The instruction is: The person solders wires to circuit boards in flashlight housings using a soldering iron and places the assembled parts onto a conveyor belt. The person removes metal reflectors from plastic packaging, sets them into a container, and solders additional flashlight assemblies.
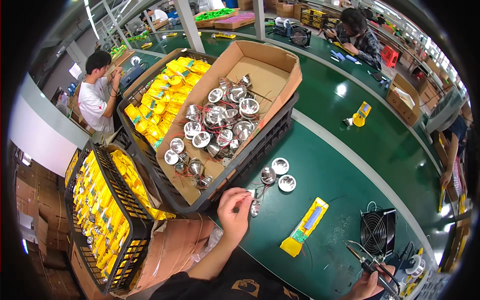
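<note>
My left hand is closed, its fingertips pinching a small silver lamp reflector at the table's near edge. In my right hand is a soldering iron, its tip pointing up and left. Between my hands a yellow plastic housing lies on the green table, with a blue battery and a green circuit board in it. Beyond my left hand lie three loose reflectors, one of them a white-rimmed reflector.
A cardboard tray of wired reflectors rests on a black crate holding yellow housings. Another black crate stands at left. A small black fan and a solder spool are at right. Co-workers sit across the green conveyor.
</note>
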A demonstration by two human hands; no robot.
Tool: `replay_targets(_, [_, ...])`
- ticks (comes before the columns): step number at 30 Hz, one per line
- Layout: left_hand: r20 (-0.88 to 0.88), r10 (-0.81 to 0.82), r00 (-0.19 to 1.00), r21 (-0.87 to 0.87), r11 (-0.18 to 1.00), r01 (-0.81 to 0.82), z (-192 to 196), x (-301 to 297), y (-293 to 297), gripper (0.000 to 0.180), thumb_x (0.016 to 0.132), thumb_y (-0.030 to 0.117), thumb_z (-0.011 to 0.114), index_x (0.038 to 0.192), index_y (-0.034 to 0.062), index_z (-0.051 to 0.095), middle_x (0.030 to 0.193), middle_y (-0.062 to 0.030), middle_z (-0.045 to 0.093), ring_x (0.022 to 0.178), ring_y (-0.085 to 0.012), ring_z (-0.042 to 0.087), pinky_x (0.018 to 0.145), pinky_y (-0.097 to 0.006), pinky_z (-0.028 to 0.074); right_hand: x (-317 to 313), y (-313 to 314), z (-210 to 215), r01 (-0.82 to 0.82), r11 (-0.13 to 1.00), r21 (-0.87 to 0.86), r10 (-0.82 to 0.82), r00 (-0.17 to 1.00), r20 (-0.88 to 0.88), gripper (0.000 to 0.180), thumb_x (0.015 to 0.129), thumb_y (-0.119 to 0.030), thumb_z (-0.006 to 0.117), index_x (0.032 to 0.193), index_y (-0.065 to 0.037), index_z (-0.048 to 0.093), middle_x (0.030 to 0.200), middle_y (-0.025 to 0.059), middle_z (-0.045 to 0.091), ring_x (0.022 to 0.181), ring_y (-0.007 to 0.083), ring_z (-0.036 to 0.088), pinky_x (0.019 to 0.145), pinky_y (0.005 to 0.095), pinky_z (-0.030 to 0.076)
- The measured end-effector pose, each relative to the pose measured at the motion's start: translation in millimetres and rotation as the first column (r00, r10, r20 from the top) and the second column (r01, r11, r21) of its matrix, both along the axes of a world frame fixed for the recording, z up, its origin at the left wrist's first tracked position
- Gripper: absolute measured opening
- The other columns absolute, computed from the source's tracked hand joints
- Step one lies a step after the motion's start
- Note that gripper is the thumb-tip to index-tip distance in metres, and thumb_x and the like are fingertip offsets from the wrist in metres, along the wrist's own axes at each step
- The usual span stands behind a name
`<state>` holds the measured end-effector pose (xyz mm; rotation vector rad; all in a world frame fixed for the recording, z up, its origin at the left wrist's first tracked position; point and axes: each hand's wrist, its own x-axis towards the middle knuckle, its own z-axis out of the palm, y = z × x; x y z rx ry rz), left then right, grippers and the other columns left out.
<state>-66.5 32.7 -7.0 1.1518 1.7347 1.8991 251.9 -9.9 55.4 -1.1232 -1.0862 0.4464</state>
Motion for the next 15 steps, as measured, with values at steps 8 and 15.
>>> replay_targets(8, [0.387,-0.464,0.797,0.379,0.868,0.321,18.9,10.7,-0.8,0.008,0.087,0.007,0.050,0.084,-0.0010,0.051,0.088,-0.0099,0.055,0.083,-0.0186,0.053,0.084,-0.034,0.041,-4.9,-13.7,3.2,-0.027,0.998,0.049,0.029,0.999,-0.040,0.036,0.069,-0.027,0.062,0.075,-0.001,0.038,0.064,0.0042,0.038,0.051,0.0095,0.037,0.039,0.0189,0.029])
replay_targets(15, [0.314,-0.441,0.841,-0.067,0.873,0.483,14.5,45.1,-51.8,0.009,0.077,-0.002,0.059,0.085,-0.0038,0.062,0.075,-0.0072,0.057,0.059,-0.0088,0.052,0.052,-0.018,0.038,-2.4,-15.1,-9.6,-0.230,0.971,0.060,0.233,0.971,-0.056,0.027,0.075,-0.018,0.058,0.082,0.001,0.039,0.066,0.0030,0.036,0.050,0.0073,0.034,0.040,0.0164,0.030])
